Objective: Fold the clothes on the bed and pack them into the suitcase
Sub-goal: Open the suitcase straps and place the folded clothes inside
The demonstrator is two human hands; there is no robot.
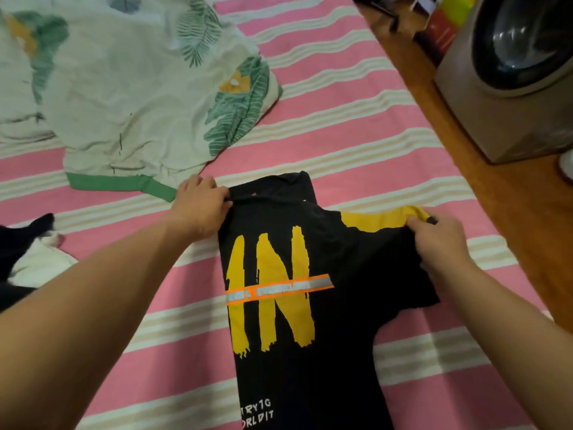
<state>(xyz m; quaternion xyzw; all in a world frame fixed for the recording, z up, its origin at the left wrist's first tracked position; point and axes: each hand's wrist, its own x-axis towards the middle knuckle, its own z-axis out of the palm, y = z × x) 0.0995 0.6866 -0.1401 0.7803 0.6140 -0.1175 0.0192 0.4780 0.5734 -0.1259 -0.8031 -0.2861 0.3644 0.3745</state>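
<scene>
A black T-shirt (338, 252) with yellow letters and an orange band lies on the pink striped bed (356, 119), partly folded along its left side. My left hand (201, 203) grips the shirt's top left edge near the collar. My right hand (440, 240) pinches the yellow-trimmed sleeve at the right. No suitcase is in view.
A pale garment with a green leaf print (139, 88) lies spread at the back left. A black and white piece of clothing (28, 256) sits at the left edge. Right of the bed are a wooden floor (465, 144) and a washing machine (521, 63).
</scene>
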